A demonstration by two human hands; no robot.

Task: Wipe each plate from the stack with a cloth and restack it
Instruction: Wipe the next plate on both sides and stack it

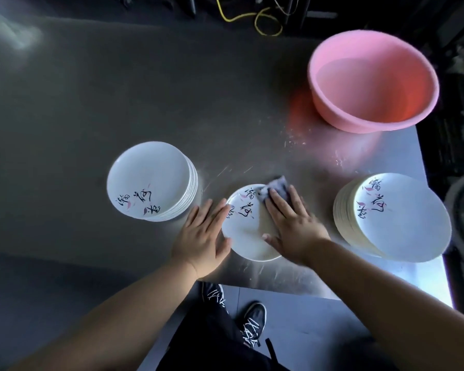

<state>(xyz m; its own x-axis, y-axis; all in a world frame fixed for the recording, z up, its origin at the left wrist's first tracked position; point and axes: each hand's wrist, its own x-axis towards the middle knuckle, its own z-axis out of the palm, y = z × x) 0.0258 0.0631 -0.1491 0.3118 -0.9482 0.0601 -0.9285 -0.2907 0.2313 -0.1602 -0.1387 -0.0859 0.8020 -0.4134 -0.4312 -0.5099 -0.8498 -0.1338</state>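
Note:
A single white plate [245, 236] with black calligraphy lies flat on the steel table between two stacks. My right hand [292, 223] presses a grey cloth [275, 190] flat onto the plate's far right part, fingers spread over the cloth. My left hand [202, 234] lies open and flat against the plate's left rim, steadying it. A stack of white plates [152, 180] stands to the left. Another stack of the same plates [394, 218] stands to the right, near the table's right edge.
A pink plastic basin [373, 81] sits at the far right of the steel table [118, 103]. The table's front edge runs just below my hands, with my legs and dark shoes [252, 319] beneath. A yellow cable [252, 20] lies on the floor beyond the table.

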